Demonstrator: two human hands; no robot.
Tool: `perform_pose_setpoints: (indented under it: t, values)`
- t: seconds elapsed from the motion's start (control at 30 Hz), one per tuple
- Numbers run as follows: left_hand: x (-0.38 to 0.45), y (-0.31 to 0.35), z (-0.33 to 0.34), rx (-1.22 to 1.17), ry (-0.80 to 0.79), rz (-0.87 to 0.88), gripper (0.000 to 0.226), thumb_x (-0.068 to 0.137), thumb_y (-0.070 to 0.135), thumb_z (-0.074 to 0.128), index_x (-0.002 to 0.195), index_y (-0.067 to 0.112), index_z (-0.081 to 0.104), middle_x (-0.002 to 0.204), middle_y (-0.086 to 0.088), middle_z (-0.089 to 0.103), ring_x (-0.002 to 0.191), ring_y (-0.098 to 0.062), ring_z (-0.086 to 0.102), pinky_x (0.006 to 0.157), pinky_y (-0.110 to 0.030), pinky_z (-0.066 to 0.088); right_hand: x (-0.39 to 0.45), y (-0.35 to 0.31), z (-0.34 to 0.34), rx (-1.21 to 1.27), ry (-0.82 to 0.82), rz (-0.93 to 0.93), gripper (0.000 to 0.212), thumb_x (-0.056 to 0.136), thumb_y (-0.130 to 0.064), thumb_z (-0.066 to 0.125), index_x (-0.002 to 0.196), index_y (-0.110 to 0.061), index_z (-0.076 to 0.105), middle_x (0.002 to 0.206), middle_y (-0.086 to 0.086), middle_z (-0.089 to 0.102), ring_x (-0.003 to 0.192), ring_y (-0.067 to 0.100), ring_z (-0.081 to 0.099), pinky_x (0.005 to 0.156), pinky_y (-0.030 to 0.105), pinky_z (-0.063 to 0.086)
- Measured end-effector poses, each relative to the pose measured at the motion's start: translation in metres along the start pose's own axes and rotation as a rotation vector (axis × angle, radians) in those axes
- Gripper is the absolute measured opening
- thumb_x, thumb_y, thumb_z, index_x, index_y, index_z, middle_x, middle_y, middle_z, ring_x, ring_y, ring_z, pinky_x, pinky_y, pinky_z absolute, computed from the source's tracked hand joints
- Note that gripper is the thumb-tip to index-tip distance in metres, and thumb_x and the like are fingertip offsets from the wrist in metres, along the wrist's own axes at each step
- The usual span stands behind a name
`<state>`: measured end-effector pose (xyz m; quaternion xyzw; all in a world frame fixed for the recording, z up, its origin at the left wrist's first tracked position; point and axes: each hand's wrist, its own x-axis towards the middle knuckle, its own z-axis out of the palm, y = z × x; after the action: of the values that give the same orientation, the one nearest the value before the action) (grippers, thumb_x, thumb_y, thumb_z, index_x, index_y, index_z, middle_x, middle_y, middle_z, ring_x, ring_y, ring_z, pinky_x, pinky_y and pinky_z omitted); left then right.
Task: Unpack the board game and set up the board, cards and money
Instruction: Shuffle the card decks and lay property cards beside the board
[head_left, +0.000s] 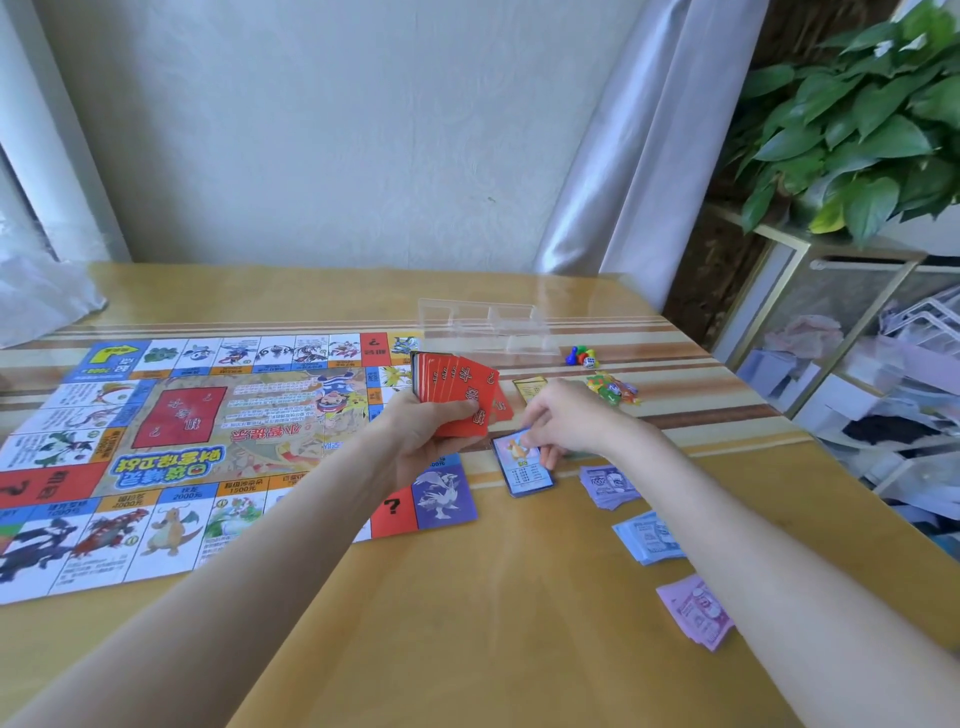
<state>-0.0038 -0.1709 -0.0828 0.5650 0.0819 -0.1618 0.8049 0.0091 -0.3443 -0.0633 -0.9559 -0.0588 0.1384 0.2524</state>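
While left hand (426, 431) fingers grip red cards (457, 392) | right hand (563, 421) fingers pinch blue card (524, 467) on table (493, 597)

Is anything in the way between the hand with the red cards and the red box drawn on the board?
Nothing visible is. The left hand holds the red cards over the board's right edge, and the flat board between there and the red box carries nothing.

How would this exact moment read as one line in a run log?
step: sorting cards | left hand: holds red card fan | right hand: touches blue card pile | board: unfolded | money stacks: beside board
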Motion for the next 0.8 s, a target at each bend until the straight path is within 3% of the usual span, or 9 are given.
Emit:
perform_pose_setpoints:
  t: [0.07,0.13,0.23,0.33,0.4,0.47,0.57,0.7,0.8]
  values:
    - [-0.001,-0.002,0.0,-0.003,-0.018,0.0,0.014,0.083,-0.006,0.06,0.096,-0.001,0.059,0.092,-0.017,0.067,0.08,-0.025,0.068,0.075,-0.04,0.056,-0.003,-0.006,0.001,-0.091,0.006,-0.012,0.006,0.086,-0.004,0.063,0.091,-0.006,0.06,0.062,0.007,0.063,0.047,0.012,0.06,0.062,0.027,0.052]
    - [-0.003,-0.003,-0.001,-0.003,-0.031,-0.008,0.016,0.083,-0.006,0.06,0.099,-0.001,0.059,0.092,-0.017,0.068,0.08,-0.025,0.068,0.077,-0.04,0.055,-0.006,-0.013,0.003,-0.268,0.024,-0.006,0.01,0.082,-0.008,0.069,0.077,-0.007,0.059,0.073,0.008,0.063,0.055,0.016,0.06,0.063,0.028,0.051]
    - [-0.005,-0.003,-0.004,-0.004,-0.034,-0.018,0.017,0.083,-0.005,0.061,0.099,-0.001,0.059,0.092,-0.017,0.068,0.074,-0.023,0.069,0.072,-0.034,0.057,-0.006,-0.015,0.002,-0.426,0.108,-0.023,0.013,0.077,-0.014,0.074,0.079,-0.006,0.064,0.091,0.007,0.062,0.081,0.024,0.064,0.074,0.035,0.053]
    - [-0.01,-0.001,-0.004,-0.024,-0.039,-0.025,0.015,0.082,-0.004,0.063,0.097,0.001,0.061,0.083,-0.012,0.07,0.064,-0.017,0.07,0.059,-0.026,0.059,-0.005,-0.016,-0.004,0.008,0.233,-0.07,0.013,0.085,-0.018,0.067,0.082,-0.006,0.066,0.071,0.002,0.063,0.06,0.016,0.062,0.059,0.03,0.053]
    - [-0.013,0.001,-0.002,-0.087,-0.061,-0.026,0.013,0.082,-0.002,0.063,0.094,0.002,0.062,0.075,-0.009,0.072,0.063,-0.015,0.07,0.055,-0.023,0.058,-0.006,-0.02,-0.009,0.472,0.129,-0.054,0.016,0.092,-0.021,0.059,0.084,-0.008,0.063,0.075,0.006,0.063,0.053,0.014,0.056,0.044,0.023,0.046]
    - [-0.014,0.005,0.0,-0.149,-0.086,-0.012,0.011,0.082,-0.001,0.063,0.092,0.002,0.063,0.074,-0.008,0.073,0.065,-0.015,0.07,0.056,-0.023,0.058,-0.009,-0.022,-0.01,0.693,0.015,-0.039,0.021,0.095,-0.024,0.052,0.087,-0.008,0.062,0.082,0.011,0.063,0.056,0.016,0.055,0.042,0.02,0.042]
    - [-0.015,0.01,0.001,-0.177,-0.1,0.005,0.014,0.083,0.0,0.063,0.096,0.001,0.064,0.079,-0.009,0.073,0.068,-0.016,0.071,0.059,-0.022,0.058,-0.01,-0.023,-0.01,0.954,-0.027,-0.062,0.036,0.095,-0.037,0.049,0.09,-0.004,0.063,0.073,0.009,0.064,0.056,0.015,0.056,0.045,0.019,0.044]
    - [-0.016,0.015,0.004,-0.102,-0.153,0.028,0.013,0.085,0.004,0.061,0.098,0.002,0.064,0.083,-0.011,0.073,0.073,-0.019,0.071,0.066,-0.024,0.058,-0.007,-0.026,-0.008,0.788,0.029,-0.127,0.018,0.088,-0.019,0.064,0.092,-0.002,0.065,0.072,0.008,0.06,0.058,0.014,0.051,0.048,0.018,0.041]
    - [-0.018,0.022,0.003,-0.208,-0.284,0.005,0.022,0.094,0.015,0.048,0.099,0.0,0.063,0.095,-0.018,0.071,0.082,-0.026,0.071,0.078,-0.037,0.056,-0.003,-0.025,-0.009,0.683,0.125,-0.088,0.025,0.082,-0.018,0.071,0.095,0.003,0.067,0.078,0.016,0.059,0.064,0.02,0.048,0.053,0.026,0.035]
